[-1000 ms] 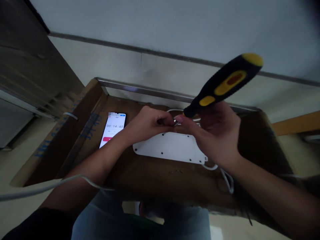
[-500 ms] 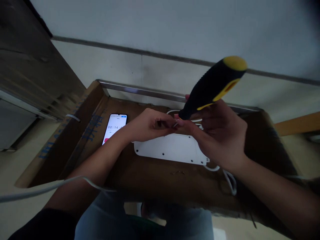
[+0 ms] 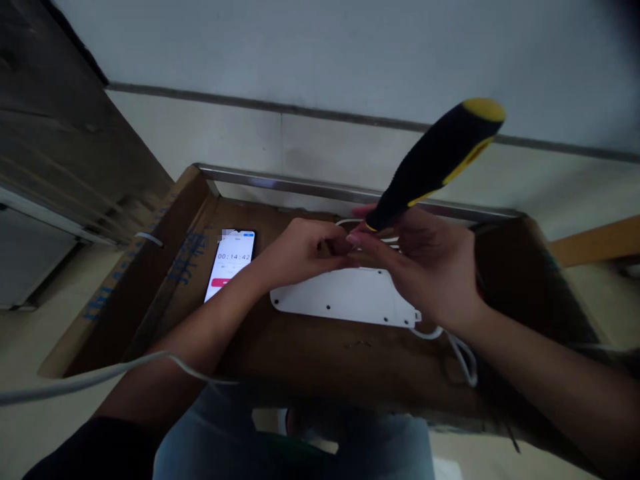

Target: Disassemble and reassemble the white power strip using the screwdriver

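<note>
A white power strip (image 3: 345,297) lies face down on a brown cardboard sheet (image 3: 320,360), screw holes showing on its back. My right hand (image 3: 430,267) holds a black and yellow screwdriver (image 3: 435,163), handle pointing up and to the right, tip down at the strip's far edge. My left hand (image 3: 305,250) is pinched at the screwdriver's tip, fingertips touching those of the right hand; what they pinch is too small to make out.
A phone (image 3: 230,263) with a running timer lies left of the strip. A white cable (image 3: 460,357) leaves the strip's right end. Another pale cord (image 3: 100,377) crosses my left arm. A metal rail (image 3: 320,189) edges the far side, with a wall behind.
The screwdriver's handle has rolled in my right hand, so less yellow shows, and it sits a little higher. Both hands stay pinched at its tip. The timer has counted up.
</note>
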{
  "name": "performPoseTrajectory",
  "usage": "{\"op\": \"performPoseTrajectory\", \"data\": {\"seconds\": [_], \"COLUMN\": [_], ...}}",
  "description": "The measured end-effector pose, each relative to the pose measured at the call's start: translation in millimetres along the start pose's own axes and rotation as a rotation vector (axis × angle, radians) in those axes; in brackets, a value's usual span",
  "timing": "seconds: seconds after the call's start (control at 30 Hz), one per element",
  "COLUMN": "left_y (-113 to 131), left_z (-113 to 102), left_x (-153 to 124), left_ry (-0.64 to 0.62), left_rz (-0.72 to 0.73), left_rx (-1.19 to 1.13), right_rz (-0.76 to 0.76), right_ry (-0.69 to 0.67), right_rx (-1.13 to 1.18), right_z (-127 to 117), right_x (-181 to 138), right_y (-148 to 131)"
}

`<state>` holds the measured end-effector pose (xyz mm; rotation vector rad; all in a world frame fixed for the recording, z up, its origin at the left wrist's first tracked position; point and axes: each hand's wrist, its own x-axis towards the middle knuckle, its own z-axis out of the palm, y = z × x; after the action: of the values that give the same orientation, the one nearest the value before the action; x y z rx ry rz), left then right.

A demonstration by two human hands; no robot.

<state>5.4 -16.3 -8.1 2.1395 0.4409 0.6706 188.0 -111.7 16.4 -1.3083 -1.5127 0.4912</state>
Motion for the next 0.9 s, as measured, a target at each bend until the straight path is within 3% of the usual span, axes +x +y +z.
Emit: {"op": "performPoseTrajectory", "data": {"seconds": [0.13,0.2,0.3,0.47,0.9], "left_y": [2.2,2.2,0.9,-0.5,-1.8], "left_z": [-11.8,-15.1,-14.8,-8.8,-2.1], "left_x": [-0.3,-0.5,-0.5,0.3,1.6], "left_ry": [-0.196,-0.228,-0.204,-0.122,-0.083], "left_rz": [0.029,-0.015,-0.073,-0.127,-0.142], "left_rx": [0.019,0.046,0.069,0.018,0.031], "right_rz": [0.013,0.049,0.059,-0.002,-0.111], "right_ry": [0.016,-0.036,-0.107,-0.097,0.065], "right_rx": [0.074,0.163,0.215,0.118,0.002], "right_z": [0.5,0.8,0.9,-0.9,-4.9], "right_x": [-1.7,-3.4,-5.6,-4.3,1.0], "right_y": [2.0,1.9,-0.2,-1.5,0.3]}}
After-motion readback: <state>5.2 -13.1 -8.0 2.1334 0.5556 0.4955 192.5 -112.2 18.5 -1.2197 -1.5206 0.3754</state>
